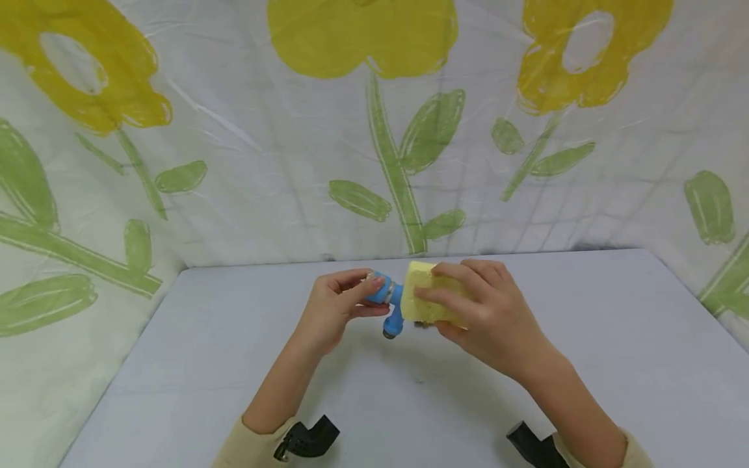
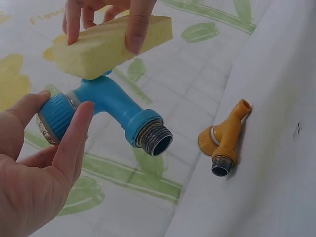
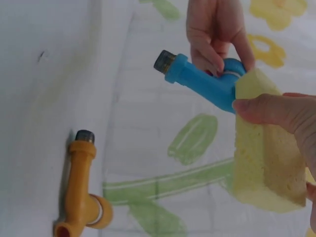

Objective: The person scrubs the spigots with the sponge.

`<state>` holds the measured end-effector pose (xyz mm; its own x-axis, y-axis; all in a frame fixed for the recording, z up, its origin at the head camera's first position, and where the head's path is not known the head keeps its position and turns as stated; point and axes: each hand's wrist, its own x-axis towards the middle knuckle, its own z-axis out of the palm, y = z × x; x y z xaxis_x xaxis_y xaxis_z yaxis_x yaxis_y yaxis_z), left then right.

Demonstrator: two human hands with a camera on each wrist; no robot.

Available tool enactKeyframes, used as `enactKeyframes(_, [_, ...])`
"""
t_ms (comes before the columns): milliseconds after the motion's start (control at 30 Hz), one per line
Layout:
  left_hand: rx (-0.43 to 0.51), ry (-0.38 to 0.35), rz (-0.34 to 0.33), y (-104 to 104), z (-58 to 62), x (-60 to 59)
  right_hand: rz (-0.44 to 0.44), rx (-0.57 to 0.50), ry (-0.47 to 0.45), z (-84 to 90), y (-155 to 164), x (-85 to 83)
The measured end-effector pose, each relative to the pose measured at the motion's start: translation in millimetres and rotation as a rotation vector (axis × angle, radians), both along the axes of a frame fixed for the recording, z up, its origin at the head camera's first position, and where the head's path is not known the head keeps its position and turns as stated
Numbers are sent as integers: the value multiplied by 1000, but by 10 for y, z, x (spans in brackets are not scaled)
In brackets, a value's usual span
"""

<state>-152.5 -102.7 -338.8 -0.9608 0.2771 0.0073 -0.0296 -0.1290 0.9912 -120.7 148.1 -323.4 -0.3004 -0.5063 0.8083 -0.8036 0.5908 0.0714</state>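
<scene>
My left hand [image 1: 330, 309] pinches the ribbed, ringed end of a blue plastic tap [image 2: 106, 96] between thumb and fingers. The tap is held above the table, its dark threaded end pointing away from that hand. In my right hand [image 1: 497, 315] is a pale yellow sponge [image 3: 269, 158], gripped by its sides with thumb and fingers. One face of the sponge meets the blue tap's body and covers part of it. Below, an orange tap [image 2: 229, 131] of similar shape lies on the table, touched by neither hand; the sponge mostly hides it in the head view.
A white-covered table [image 1: 193, 364] lies under both hands. Behind it hangs a pale curtain [image 1: 263, 195] painted with yellow flowers and green leaves. Dark camera mounts [image 1: 307, 439] sit at both wrists.
</scene>
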Motion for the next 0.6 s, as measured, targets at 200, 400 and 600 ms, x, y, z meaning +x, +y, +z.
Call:
enactKeyframes(200, [10,14,-11,18,5,8,-8,-71,-278,14,85,22])
enactKeyframes(400, [12,56,-26,12,-7,7,-21,-221,-616,27,122,32])
enactKeyframes(600, [8,63,34,-1,1,2,119,-464,-1134,66,189,-48])
